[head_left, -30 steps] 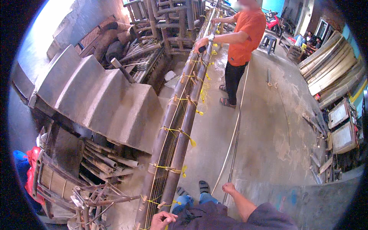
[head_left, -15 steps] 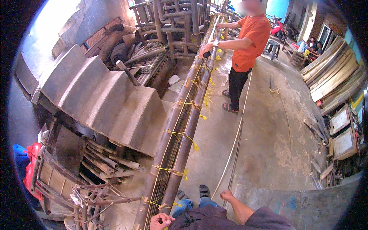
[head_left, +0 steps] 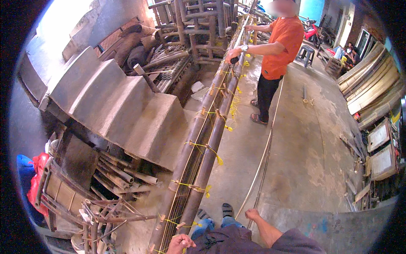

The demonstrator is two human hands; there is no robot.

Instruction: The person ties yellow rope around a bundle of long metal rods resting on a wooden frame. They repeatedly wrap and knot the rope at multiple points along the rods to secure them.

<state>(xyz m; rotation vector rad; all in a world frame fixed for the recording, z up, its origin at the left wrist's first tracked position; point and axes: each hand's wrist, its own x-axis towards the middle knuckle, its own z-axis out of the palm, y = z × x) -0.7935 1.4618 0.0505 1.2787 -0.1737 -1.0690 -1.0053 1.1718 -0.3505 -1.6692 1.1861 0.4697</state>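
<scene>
Two long dark bamboo poles run side by side away from me, with thin strands stretched between them. Yellow strings and small wooden pegs tie across the pair at intervals. My left hand is closed at the near end, right of the poles, fingers curled; what they hold, if anything, is hidden. To the right, my right hand is closed in a loose fist beside long thin strips. Whether it grips one of them is unclear.
A person in an orange shirt stands right of the poles, one hand holding a dark object over them. Concrete steps and stacked bamboo lie left. A bamboo frame stands behind; flat boards lean right.
The whole view has shifted slightly, so the scene sits a little farther right. Both my hands keep nearly the same pose; the person by the poles stays in place.
</scene>
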